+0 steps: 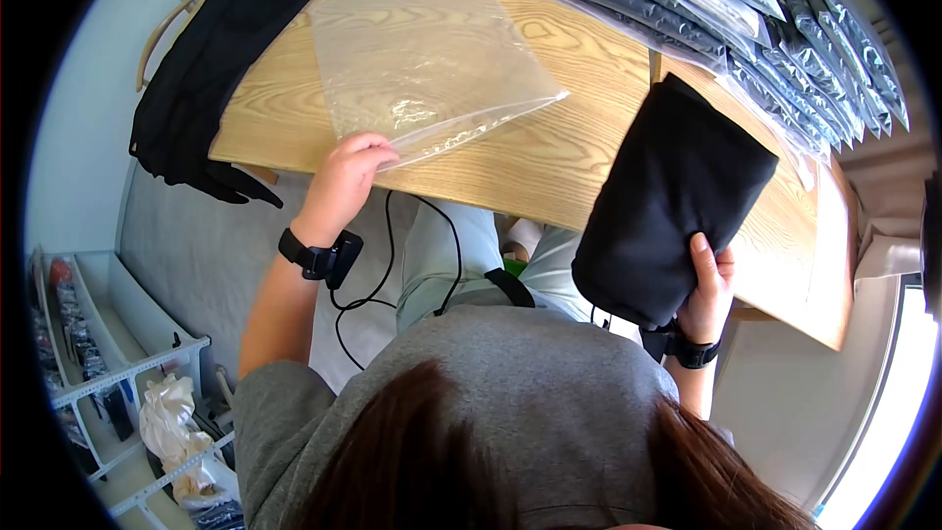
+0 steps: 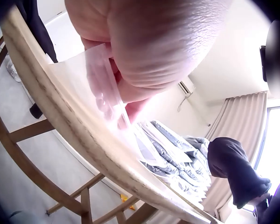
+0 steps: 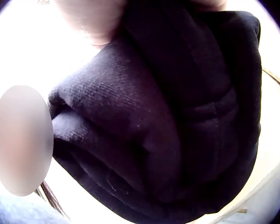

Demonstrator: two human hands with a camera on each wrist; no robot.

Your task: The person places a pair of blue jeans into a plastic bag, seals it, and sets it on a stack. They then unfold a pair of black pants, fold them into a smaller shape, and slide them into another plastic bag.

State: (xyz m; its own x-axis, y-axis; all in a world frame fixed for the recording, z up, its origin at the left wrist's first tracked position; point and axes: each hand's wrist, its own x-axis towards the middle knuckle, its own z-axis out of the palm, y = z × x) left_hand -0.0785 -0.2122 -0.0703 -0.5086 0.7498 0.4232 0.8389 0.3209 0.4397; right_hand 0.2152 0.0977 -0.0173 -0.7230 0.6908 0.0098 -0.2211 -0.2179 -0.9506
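A folded black garment point(image 1: 677, 196) is held up over the table's front edge by my right hand point(image 1: 708, 296), its thumb on the upper face and its fingers going behind. In the right wrist view the folded layers of this dark cloth point(image 3: 144, 116) fill most of the picture. A clear plastic zip bag point(image 1: 422, 49) lies flat on the wood. At its near left corner, my left hand point(image 1: 345, 182) pinches the edge. From the left wrist, the bag's clear film point(image 2: 74, 70) shows between thumb and fingers.
The wooden table point(image 1: 579, 142) curves in front of me. Another black garment point(image 1: 211, 69) drapes over its left end. Stacked bagged clothes point(image 1: 638, 15) lie at the back right, with more packs point(image 1: 834, 49) beside them. Compartmented storage point(image 1: 137, 363) stands lower left. A black cable point(image 1: 392, 255) hangs by my left wrist.
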